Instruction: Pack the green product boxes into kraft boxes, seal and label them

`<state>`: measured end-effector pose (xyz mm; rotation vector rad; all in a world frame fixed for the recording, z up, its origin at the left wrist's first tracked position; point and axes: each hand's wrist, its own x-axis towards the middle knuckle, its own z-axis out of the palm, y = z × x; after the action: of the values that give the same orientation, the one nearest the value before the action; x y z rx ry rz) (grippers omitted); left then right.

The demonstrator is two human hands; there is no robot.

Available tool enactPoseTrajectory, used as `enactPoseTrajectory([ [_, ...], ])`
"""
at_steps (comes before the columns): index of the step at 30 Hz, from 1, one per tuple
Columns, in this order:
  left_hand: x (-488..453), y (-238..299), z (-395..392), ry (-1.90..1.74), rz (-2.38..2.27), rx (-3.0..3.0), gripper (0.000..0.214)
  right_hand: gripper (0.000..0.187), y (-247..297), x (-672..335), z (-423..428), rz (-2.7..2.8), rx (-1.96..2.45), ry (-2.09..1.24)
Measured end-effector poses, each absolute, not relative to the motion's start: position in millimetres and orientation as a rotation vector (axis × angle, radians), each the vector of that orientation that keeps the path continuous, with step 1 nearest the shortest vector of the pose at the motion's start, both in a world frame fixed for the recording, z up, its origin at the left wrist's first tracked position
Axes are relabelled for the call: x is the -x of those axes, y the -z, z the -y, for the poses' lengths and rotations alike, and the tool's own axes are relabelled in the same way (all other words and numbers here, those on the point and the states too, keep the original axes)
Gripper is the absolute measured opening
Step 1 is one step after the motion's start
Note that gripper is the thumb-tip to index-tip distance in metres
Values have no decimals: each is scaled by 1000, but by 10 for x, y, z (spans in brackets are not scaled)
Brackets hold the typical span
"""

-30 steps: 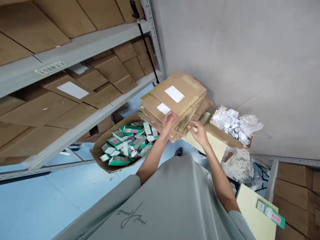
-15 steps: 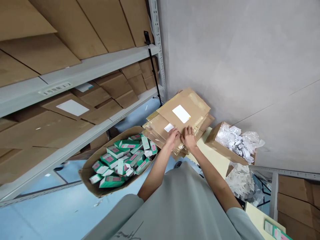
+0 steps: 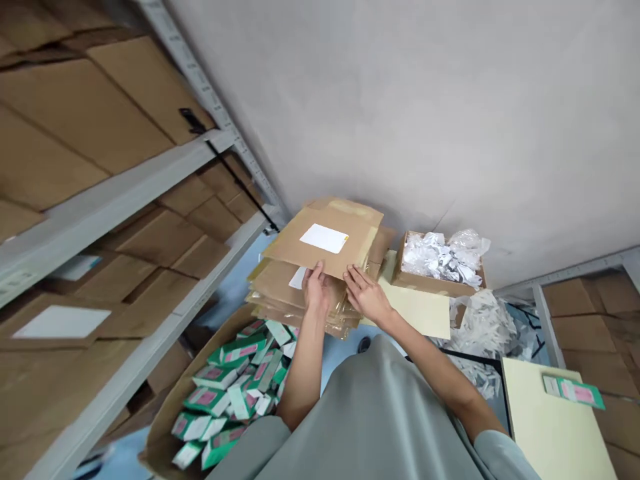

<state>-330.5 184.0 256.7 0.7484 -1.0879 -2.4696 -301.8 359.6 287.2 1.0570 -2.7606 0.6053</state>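
Note:
A flattened cardboard box (image 3: 320, 217) with a white label lies on top of a stack of flattened cardboard (image 3: 275, 283), its near edge slightly raised. My left hand (image 3: 317, 291) grips that near edge, the fingers curled and the thumb at the board. Over the same edge, at its right corner, my right hand (image 3: 369, 293) has its fingers laid on top; its thumb is hidden. A second white label (image 3: 297, 278) shows partly on the sheet below, behind my left hand. Clear tape hangs along the stack's sides.
At the lower left stands a large carton (image 3: 167, 413) full of green and white small boxes (image 3: 245, 347). Shelving (image 3: 135, 193) with cartons runs along the left. To the right are a box of crumpled plastic (image 3: 440, 260), paper scraps (image 3: 485, 327) and a pale board (image 3: 550, 427).
The view has turned to the right. Both hands have shifted to the near edge of the top cardboard, which has come up off the sheet below.

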Motion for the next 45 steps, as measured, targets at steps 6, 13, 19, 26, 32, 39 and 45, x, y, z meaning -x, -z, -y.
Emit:
enactPoseTrajectory([
  [6, 3296, -2933, -2445, 2572, 1382, -448, 45, 49, -3371, 2447, -4705, 2460, -530, -762],
  [13, 3206, -3179, -3881, 2826, 1904, 79, 55, 43, -3981, 1269, -6825, 2143, 362, -433],
  [19, 2623, -3222, -5595, 2870, 2315, 681, 54, 59, -3867, -322, -8429, 1782, 993, -506],
  [26, 1460, -3077, -7693, 2682, 2651, 1329, 34, 61, -2926, -2282, -9407, 1465, 1221, -898],
  [32, 457, -2696, -8964, 2692, 2800, 1429, 25, 49, -2340, -3427, -9229, 1263, 1466, -847],
  [39, -293, -2259, -9611, 2825, 2762, 1842, 36, 53, -1931, -3763, -8816, 1139, 1623, -760],
  [45, -507, -2256, -9837, 2679, 2964, 1990, 22, 58, -2037, -3615, -8630, 975, 1851, -728],
])
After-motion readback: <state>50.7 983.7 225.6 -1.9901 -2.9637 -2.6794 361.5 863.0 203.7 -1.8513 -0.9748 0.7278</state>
